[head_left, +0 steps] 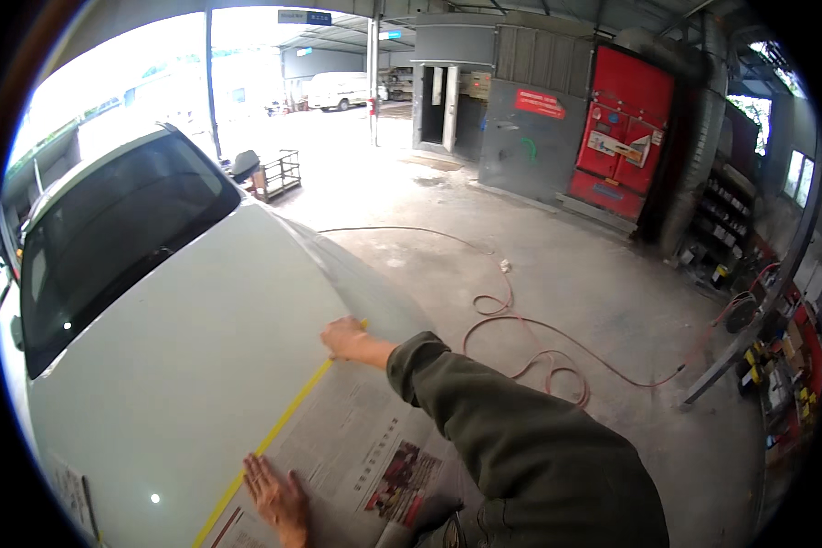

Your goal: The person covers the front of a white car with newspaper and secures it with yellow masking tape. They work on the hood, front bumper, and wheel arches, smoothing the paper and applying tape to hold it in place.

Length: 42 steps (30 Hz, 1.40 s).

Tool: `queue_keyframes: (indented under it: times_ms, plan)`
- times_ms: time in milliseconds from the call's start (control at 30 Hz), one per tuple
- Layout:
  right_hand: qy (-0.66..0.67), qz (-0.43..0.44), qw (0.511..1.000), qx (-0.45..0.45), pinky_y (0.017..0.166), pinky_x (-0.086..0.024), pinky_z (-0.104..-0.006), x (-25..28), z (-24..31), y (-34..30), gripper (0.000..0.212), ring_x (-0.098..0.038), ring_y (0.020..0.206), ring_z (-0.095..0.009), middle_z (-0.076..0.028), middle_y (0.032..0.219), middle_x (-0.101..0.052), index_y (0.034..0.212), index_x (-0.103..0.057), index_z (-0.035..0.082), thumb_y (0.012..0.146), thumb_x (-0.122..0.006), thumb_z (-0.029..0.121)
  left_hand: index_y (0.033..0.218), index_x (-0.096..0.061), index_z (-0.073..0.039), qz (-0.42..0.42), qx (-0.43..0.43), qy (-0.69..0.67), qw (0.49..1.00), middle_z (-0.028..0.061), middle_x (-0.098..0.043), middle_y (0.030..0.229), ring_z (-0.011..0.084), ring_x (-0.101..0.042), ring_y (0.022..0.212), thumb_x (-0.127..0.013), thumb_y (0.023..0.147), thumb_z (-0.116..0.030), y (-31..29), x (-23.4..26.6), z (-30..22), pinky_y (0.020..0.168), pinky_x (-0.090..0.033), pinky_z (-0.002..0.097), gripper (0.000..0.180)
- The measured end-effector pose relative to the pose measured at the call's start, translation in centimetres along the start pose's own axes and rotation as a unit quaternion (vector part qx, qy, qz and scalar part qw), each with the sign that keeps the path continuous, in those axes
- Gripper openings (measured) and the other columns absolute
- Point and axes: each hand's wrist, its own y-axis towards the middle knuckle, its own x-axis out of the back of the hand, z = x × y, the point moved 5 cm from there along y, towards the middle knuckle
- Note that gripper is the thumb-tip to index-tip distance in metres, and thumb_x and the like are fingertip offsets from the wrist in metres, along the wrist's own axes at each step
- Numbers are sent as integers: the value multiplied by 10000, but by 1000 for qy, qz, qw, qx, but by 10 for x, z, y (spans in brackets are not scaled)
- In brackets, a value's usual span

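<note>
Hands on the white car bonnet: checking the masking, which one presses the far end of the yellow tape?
The right hand, reaching forward; the left hand lies flat on newspaper.

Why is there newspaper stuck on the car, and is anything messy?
Newspaper lies on the white car hood, edged with yellow tape. The right hand presses the tape's far end; the left hand lies flat on the paper. On the floor, a red hose lies in loose tangled loops.

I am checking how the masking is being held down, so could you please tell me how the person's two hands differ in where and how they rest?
The left hand lies flat with fingers spread on the newspaper, close to the body. The right hand is stretched far forward, pressing at the far end of the yellow tape. Both rest along the paper's taped edge on the white car's hood.
</note>
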Motion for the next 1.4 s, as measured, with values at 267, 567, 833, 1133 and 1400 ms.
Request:
queue_keyframes:
  times_ms: [267,567,833,1133,1400]
  plan:
    - [22,-89,984,-153,684,-570,-402,7,54,-38,607,-733,863,-250,-65,869,-743,942,-767,129,718,-740,693,1450,-430,80,-87,118,136,980,232,-401,1542,365,-339,1451,-436,1037,-408,-151,107,206,1219,-235,452,639]
    - [-51,-180,980,-63,659,-561,-441,102,88,-187,416,-718,757,-314,-112,778,-722,829,-754,132,801,-725,546,1392,-499,70,-189,174,155,954,251,-496,1453,382,-423,1384,-493,1012,-425,-228,125,315,1187,-284,464,624]
    - [21,-428,903,4,497,-461,-415,200,137,-501,347,-628,545,-265,-61,589,-607,642,-646,121,744,-823,401,1493,-303,39,-167,192,-41,966,241,-284,1576,403,-168,1512,-733,823,-243,-238,157,296,1220,-162,536,845]
    - [-101,-493,857,-110,660,-404,-439,159,267,-844,299,-540,635,-256,-51,689,-534,794,-588,107,852,-780,329,1137,-683,-48,-260,-247,-94,929,118,-703,1173,288,-636,1187,-764,782,-113,-331,268,125,1105,-408,487,370]
    - [-151,-676,637,-339,910,-543,-368,200,259,-1083,250,-674,1056,-264,-173,1152,-692,1195,-671,5,1019,-609,172,1006,-720,-75,-244,-358,-234,870,60,-752,981,222,-741,913,-715,792,-83,-510,388,122,814,-606,369,214]
